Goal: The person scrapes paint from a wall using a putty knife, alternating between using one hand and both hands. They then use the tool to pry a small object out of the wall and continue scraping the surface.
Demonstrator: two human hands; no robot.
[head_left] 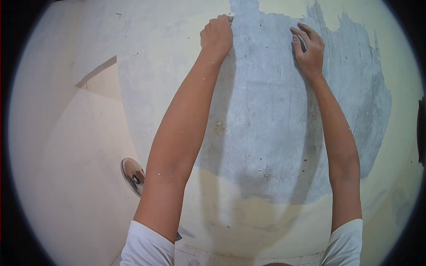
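Up on the wall, my left hand (217, 35) is closed in a fist at the left edge of a large grey-blue patch (270, 102). A small dark tip of something shows beside its fingers; the rest is hidden by the hand. My right hand (309, 48) is raised over the upper right part of the patch, its fingers apart and slightly bent, holding nothing. Pale yellow wall coating surrounds the patch, whose edges are ragged. Both arms cast shadows down the patch.
A recessed opening (100, 86) with a slanted top edge lies at the left. Below it, a round brownish object (132, 175) is partly behind my left forearm. A dark object (421, 131) stands at the far right edge. Floor tiles show at the bottom.
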